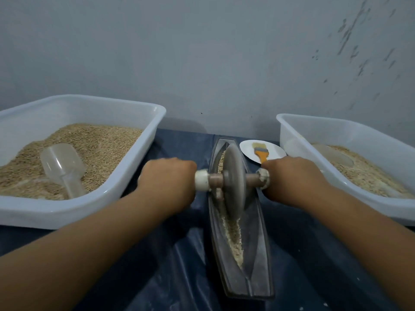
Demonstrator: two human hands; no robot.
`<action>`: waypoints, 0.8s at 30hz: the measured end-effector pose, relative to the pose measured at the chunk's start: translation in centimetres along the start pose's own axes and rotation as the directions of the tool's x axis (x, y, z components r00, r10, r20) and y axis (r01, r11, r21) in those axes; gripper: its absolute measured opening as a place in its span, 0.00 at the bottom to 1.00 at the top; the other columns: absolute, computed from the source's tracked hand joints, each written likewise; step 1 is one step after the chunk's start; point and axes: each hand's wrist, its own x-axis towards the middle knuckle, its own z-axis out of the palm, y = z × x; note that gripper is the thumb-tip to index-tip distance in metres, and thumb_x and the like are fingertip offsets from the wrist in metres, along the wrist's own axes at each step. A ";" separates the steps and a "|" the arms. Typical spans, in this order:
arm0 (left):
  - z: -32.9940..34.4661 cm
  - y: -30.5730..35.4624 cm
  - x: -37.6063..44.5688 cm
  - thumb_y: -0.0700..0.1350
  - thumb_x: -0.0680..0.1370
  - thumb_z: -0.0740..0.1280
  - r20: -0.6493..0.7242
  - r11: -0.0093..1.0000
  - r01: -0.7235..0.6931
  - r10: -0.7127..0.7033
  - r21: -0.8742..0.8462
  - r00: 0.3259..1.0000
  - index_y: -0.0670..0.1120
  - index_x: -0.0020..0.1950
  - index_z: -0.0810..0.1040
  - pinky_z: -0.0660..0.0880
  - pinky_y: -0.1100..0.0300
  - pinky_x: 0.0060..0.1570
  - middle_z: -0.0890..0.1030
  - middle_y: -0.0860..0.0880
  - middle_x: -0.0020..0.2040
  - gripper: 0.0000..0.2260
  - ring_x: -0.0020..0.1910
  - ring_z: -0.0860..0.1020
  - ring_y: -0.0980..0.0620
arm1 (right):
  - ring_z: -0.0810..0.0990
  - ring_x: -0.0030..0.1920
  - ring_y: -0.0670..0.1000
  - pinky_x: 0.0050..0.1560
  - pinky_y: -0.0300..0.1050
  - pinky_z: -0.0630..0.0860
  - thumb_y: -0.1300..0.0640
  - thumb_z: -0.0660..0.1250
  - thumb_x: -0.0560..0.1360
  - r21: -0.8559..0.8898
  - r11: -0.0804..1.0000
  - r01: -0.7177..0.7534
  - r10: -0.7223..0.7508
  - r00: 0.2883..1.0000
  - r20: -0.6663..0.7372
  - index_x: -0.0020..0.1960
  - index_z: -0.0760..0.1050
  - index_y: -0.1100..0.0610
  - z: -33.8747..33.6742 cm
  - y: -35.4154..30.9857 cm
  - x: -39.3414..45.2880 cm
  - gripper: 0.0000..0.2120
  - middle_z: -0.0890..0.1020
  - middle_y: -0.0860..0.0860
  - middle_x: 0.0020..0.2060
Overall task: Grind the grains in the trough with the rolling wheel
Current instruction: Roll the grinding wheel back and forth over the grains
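In the trough (258,254), grains (234,234) under wheel (233,180), each grip holding its handle, flanking tubs (134,176) of grain

Grey wheel (233,180) on a brown axle with cream end caps, dark grey trough (258,254) streaked with tan grains (234,236). White tubs (125,187) either side, navy sheet (179,265) beneath, orange-handled brush (261,151) on a white plate (276,151).

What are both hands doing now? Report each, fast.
Left hand: gripping the rolling wheel's left handle.
Right hand: gripping its right handle.
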 end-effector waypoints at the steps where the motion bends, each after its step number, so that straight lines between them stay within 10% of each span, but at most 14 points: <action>1: -0.1 0.1 1.6 0.51 0.71 0.69 0.010 1.000 -0.017 0.017 -0.005 1.000 0.54 0.42 0.72 0.73 0.58 0.37 0.74 0.54 0.35 0.06 0.35 0.75 0.51 | 0.68 0.29 0.46 0.29 0.41 0.62 0.54 0.62 0.70 0.016 1.000 -0.017 0.017 1.000 0.001 0.35 0.65 0.49 0.5 0.2 1.1 0.08 0.71 0.45 0.30; 13: -1.1 -0.1 -2.5 0.51 0.71 0.66 0.042 0.998 -0.057 0.057 -0.011 0.997 0.55 0.36 0.62 0.71 0.59 0.35 0.71 0.55 0.33 0.12 0.34 0.74 0.55 | 0.71 0.30 0.42 0.27 0.39 0.63 0.47 0.65 0.67 0.008 0.997 0.075 -0.075 0.997 -0.001 0.35 0.67 0.47 0.1 0.7 -3.1 0.08 0.73 0.44 0.29; 24: -2.7 0.9 7.2 0.47 0.72 0.70 0.227 1.000 -0.015 0.009 0.026 0.974 0.50 0.54 0.76 0.73 0.54 0.43 0.74 0.51 0.39 0.11 0.41 0.75 0.49 | 0.74 0.38 0.51 0.40 0.44 0.72 0.52 0.64 0.68 0.119 0.993 -0.019 0.013 0.999 0.045 0.46 0.72 0.46 1.8 1.6 5.6 0.07 0.76 0.44 0.37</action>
